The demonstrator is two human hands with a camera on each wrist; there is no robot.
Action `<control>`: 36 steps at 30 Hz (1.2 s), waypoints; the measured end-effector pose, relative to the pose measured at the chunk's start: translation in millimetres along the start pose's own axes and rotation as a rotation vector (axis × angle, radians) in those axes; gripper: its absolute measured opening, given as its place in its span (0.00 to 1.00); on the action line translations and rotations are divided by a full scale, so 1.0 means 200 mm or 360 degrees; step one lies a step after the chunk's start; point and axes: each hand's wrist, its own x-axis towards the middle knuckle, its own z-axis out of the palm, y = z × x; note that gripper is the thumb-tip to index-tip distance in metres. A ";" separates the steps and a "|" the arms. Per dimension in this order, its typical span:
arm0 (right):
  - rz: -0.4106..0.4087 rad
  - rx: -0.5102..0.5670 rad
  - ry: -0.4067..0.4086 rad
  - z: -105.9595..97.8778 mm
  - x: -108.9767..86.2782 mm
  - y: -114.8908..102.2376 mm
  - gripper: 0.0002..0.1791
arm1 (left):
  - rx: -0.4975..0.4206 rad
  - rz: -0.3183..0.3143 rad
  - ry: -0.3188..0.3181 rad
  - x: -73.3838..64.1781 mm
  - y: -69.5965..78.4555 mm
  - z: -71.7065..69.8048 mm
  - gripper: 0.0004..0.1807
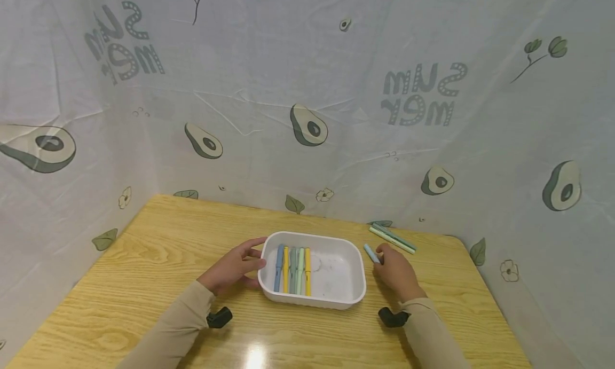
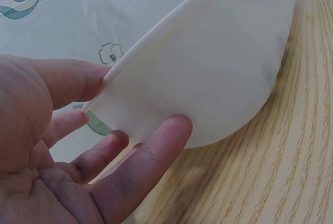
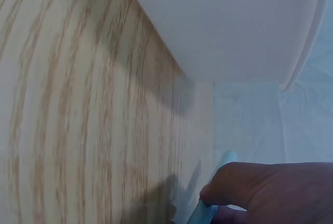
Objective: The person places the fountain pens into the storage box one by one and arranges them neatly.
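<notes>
A white tray (image 1: 338, 275) stands on the table with several capped pens side by side in its left part: a blue pen (image 1: 279, 267), yellow pens (image 1: 286, 270) (image 1: 308, 273), a grey-green pen (image 1: 293, 271) and a pale green pen (image 1: 300, 271). At the tray's left end, my left hand (image 1: 235, 265) touches the rim and outer wall with spread fingers (image 2: 151, 156). Right of the tray, my right hand (image 1: 396, 272) pinches a light blue pen (image 1: 371, 253) between thumb and fingers, close above the table. In the right wrist view, only part of that pen (image 3: 203, 212) shows.
A pale green pen (image 1: 391, 240) and a grey-green pen (image 1: 394, 236) lie together on the wooden table (image 1: 192, 225), beyond my right hand. A white cloth (image 1: 259, 161) printed with avocados hangs behind and beside the table. Both wrists carry black mounts (image 1: 219, 318) (image 1: 394, 318).
</notes>
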 end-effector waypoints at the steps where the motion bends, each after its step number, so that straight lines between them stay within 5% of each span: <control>1: -0.0001 0.0011 0.0009 0.00 0.00 -0.01 0.19 | 0.0000 -0.0002 0.0000 0.00 0.00 0.00 0.37; 8: -0.0003 0.0190 0.0221 0.00 -0.01 -0.09 0.26 | -0.0009 -0.0012 -0.0002 0.01 -0.01 -0.01 0.38; 14: 0.0008 0.0587 0.0476 0.00 -0.05 -0.16 0.32 | 0.0000 -0.0022 0.0004 0.01 -0.01 -0.01 0.38; 20: 0.0045 0.0878 0.0595 0.01 -0.06 -0.20 0.31 | 0.0022 -0.0020 0.0003 0.01 -0.01 -0.01 0.38; 28: 0.0096 0.0883 0.0737 0.01 -0.09 -0.21 0.21 | 0.0021 -0.0018 -0.0004 0.02 -0.01 0.00 0.38; 36: 0.0085 0.0922 0.0694 -0.02 -0.13 -0.20 0.13 | 0.0033 -0.0030 0.0011 0.01 -0.01 -0.01 0.37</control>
